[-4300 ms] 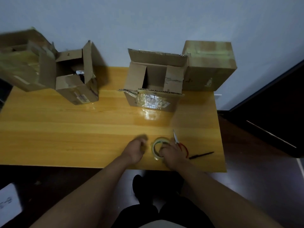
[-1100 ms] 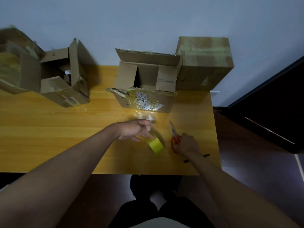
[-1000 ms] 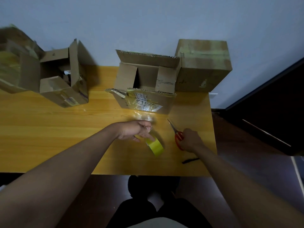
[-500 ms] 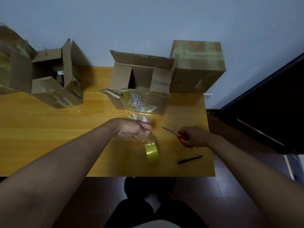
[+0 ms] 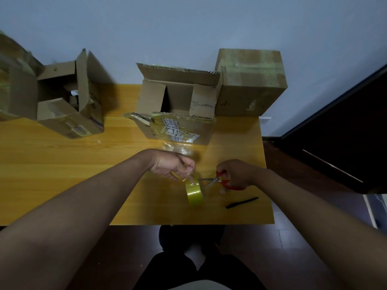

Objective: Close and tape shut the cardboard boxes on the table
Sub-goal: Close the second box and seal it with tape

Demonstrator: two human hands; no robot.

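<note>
Yellow-green tape roll (image 5: 195, 194) hangs on edge just above the bench (image 5: 62, 164), near its front right, dangling from a short clear strip that runs up and left to the left hand (image 5: 174, 166), whose fingers pinch the strip's free end. That strip's long axis slants from the pinch down to the roll, and the scissors (image 5: 217, 181) lie crosswise to it: the right hand (image 5: 236, 173) grips the red handles, blades parted and pointing left, tips at the strip just above the roll. By my reading, the cut needs the blades closed across the taut stretch between pinch and roll. Behind, the nearest open box (image 5: 178, 114) waits with flaps up; a black pen (image 5: 241, 203) lies right of the roll.
</note>
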